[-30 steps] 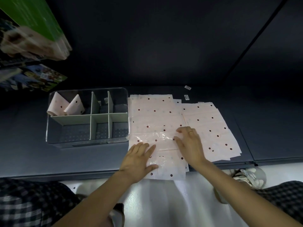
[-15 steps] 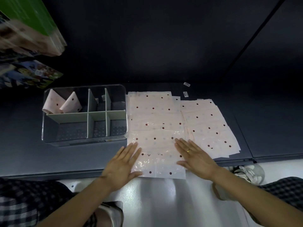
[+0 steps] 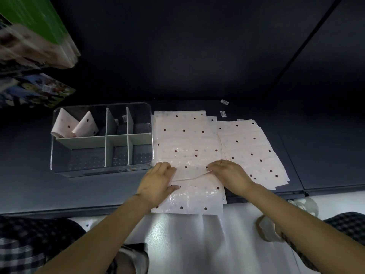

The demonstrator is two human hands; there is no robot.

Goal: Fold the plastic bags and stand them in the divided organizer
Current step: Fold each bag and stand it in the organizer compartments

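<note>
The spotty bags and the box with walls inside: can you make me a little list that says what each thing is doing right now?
top bag: flat on the dark table, near edge being lifted into a fold
left hand: fingers curled, gripping the bag's near left part
right hand: fingers curled, gripping the bag's near right part
other bags: spread flat to the right
organizer: left of the bags
folded bags: two, leaning in the far left compartment
other compartments: no bags

Pale pink, brown-dotted plastic bags [image 3: 183,135]; clear, grey-divided organizer [image 3: 102,138]; dark table [image 3: 29,175]
</note>
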